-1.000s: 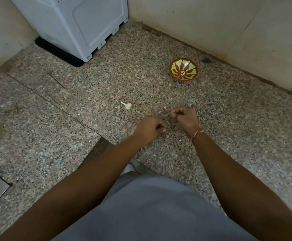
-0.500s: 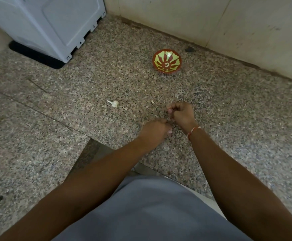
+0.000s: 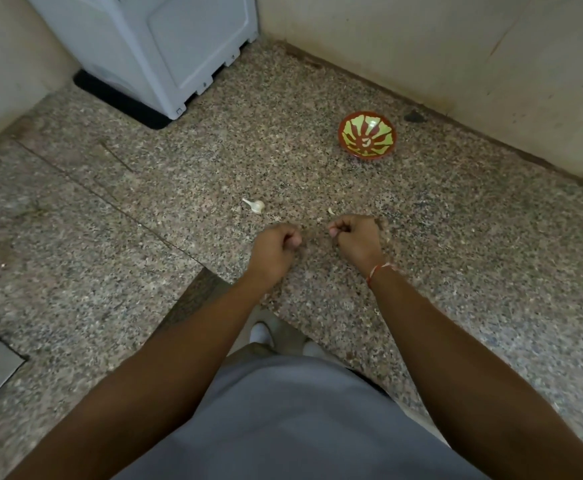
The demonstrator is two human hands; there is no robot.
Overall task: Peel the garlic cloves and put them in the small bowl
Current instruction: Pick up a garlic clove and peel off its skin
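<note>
The speckled granite surface (image 3: 439,271) carries a small red-and-green patterned bowl (image 3: 367,138), a white unpeeled garlic clove (image 3: 256,205), a tiny pale garlic scrap (image 3: 331,211) and a white plastic appliance (image 3: 165,46).

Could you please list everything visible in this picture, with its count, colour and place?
small bowl: one, red with green pattern, on the counter near the far wall.
garlic clove: one, white, unpeeled, on the counter beyond the left hand.
peel scrap: one, pale, just beyond the right hand.
appliance: one, white, far left corner.
counter: speckled stone.
left hand: fingers curled; contents hidden.
right hand: fingers curled; contents hidden; red thread at the wrist.
</note>
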